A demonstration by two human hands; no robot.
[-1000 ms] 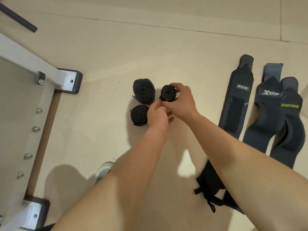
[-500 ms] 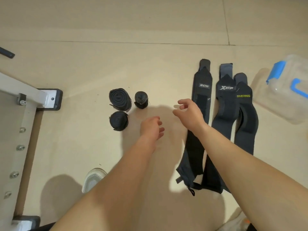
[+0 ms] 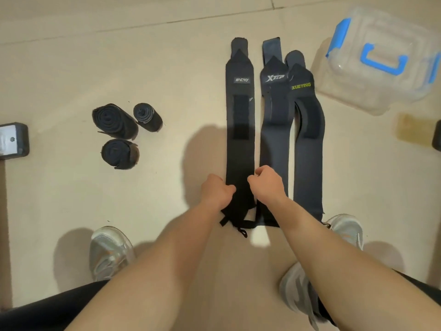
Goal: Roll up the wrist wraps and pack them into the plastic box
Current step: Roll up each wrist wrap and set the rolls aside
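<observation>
- At the near end of the MCYO wrap (image 3: 239, 139), the left hand (image 3: 218, 192) curls onto its left edge, gripping it.
- The right hand (image 3: 267, 185) is curled at its right edge; whether it grips is unclear.
- Two flat wraps (image 3: 274, 139) lie just right of it, rolled wraps (image 3: 114, 123) well left, and the plastic box (image 3: 372, 68) beyond on the right.
- Risk: a one-sided grip could start a crooked, loose roll.

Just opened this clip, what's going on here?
Three rolled wraps lie on the floor at the left; three more lie flat, side by side. The left hand and right hand curl at the near end of the MCYO wrap, seemingly about to roll it. The plastic box sits at upper right.
</observation>
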